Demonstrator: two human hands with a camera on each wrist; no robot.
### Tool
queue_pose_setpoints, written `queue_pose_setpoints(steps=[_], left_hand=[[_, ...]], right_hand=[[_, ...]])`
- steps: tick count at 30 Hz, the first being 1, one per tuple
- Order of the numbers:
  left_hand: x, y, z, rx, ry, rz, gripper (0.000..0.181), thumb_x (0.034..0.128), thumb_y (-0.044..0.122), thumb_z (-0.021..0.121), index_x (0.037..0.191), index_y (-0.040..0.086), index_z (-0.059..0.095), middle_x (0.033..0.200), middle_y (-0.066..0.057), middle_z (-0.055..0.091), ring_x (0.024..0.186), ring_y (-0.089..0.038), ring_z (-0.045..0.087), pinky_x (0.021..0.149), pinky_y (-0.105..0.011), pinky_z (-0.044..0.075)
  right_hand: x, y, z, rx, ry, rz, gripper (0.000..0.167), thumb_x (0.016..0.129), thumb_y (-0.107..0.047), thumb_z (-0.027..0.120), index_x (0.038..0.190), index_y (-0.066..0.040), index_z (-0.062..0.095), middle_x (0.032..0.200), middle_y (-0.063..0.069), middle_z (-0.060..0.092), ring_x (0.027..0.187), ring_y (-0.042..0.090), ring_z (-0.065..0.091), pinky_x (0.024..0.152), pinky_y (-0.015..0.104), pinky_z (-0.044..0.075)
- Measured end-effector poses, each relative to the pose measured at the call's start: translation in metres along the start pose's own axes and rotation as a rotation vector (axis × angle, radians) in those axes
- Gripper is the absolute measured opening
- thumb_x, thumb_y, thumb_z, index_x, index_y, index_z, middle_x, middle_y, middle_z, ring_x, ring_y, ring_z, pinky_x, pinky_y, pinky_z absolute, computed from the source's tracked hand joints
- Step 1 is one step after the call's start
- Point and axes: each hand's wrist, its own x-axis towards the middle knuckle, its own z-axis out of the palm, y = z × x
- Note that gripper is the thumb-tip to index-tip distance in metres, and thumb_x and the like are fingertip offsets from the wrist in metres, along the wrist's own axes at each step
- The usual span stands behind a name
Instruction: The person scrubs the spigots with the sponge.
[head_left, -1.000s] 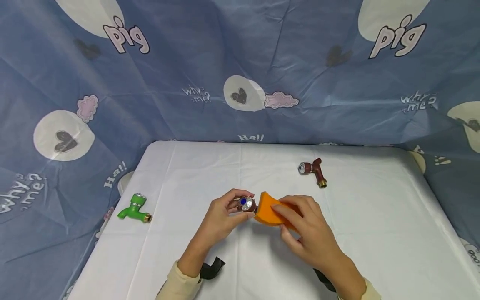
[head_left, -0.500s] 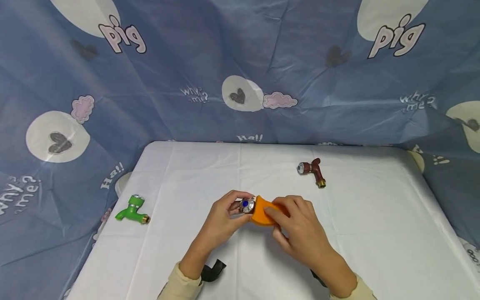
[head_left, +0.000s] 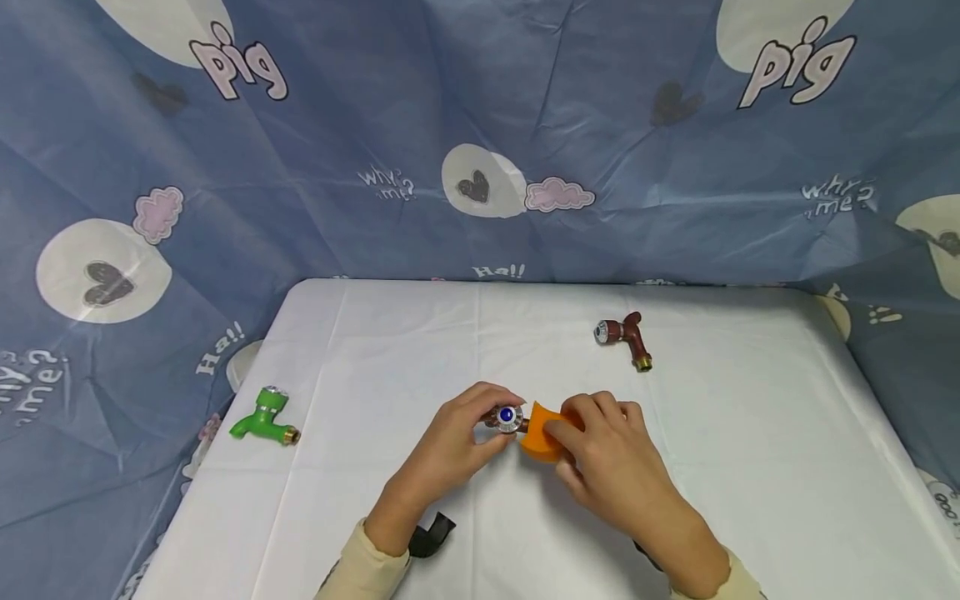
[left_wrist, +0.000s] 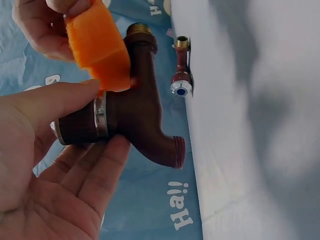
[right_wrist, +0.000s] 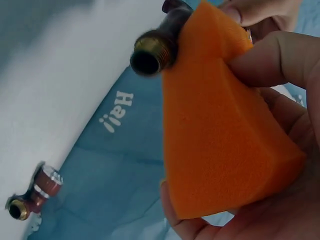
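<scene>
Blue printed cloth (head_left: 315,133) backs a white table (head_left: 390,350) at twelve o'clock (head view, dial centred on the held tap). At four o'clock, the right hand (head_left: 618,462) has thumb and fingers clamped on an orange sponge (right_wrist: 215,135), its free end against the tap. At eight o'clock, the left hand (head_left: 457,442) has thumb and fingers clamped on the handle end of the brown tap (left_wrist: 137,110), presumably to leave body and spout exposed for wiping. A green tap (head_left: 264,418) at nine and a second brown tap (head_left: 634,342) at two lie well apart, probably for working room.
</scene>
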Motion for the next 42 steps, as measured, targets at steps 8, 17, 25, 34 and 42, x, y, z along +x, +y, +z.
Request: queue_pose_setpoints(steps=[8,17,25,34,42], left_hand=[[-0.002,-0.001,-0.007,0.044,0.021,0.009,0.042,0.0895,-0.003,0.080,0.125,0.017,0.069,0.126,0.013,0.062,0.103,-0.006,0.062,0.093,-0.027,0.056],[-0.004,-0.002,-0.012,-0.070,0.040,0.064,0.048,0.0863,-0.009,0.081,0.123,0.018,0.068,0.127,0.008,0.062,0.109,-0.011,0.064,0.097,-0.028,0.056],[-0.005,-0.004,-0.013,-0.180,0.089,0.089,0.052,0.0901,-0.006,0.078,0.136,0.015,0.065,0.133,0.001,0.065,0.115,-0.017,0.067,0.098,-0.031,0.056],[-0.005,-0.001,-0.013,-0.300,0.090,0.059,0.051,0.0916,-0.002,0.078,0.139,0.012,0.063,0.135,-0.004,0.066,0.118,-0.021,0.068,0.100,-0.033,0.055],[-0.007,0.000,-0.012,-0.201,0.133,0.047,0.055,0.0875,0.005,0.084,0.139,0.015,0.066,0.124,0.002,0.072,0.107,-0.015,0.071,0.096,-0.034,0.058]], right_hand=[[-0.008,0.021,-0.006,0.035,-0.037,0.166,0.028,0.081,-0.012,0.074,0.109,-0.015,0.077,0.111,0.007,0.063,0.102,0.032,0.055,0.079,0.052,0.043],[-0.018,0.038,0.012,0.581,-0.056,0.287,0.035,0.094,-0.006,0.072,0.128,-0.016,0.073,0.117,-0.006,0.065,0.102,0.015,0.060,0.082,0.037,0.055],[-0.026,0.019,0.021,0.925,-0.085,0.205,0.034,0.100,-0.008,0.070,0.130,-0.022,0.071,0.120,-0.007,0.068,0.102,0.016,0.068,0.085,0.032,0.059],[-0.026,0.003,0.017,1.052,-0.080,0.163,0.033,0.102,-0.007,0.068,0.132,-0.021,0.070,0.122,-0.002,0.068,0.103,0.021,0.068,0.086,0.034,0.060],[-0.025,-0.007,0.010,1.016,0.019,0.155,0.040,0.097,-0.002,0.072,0.132,-0.021,0.070,0.125,-0.001,0.065,0.107,0.021,0.067,0.089,0.034,0.060]])
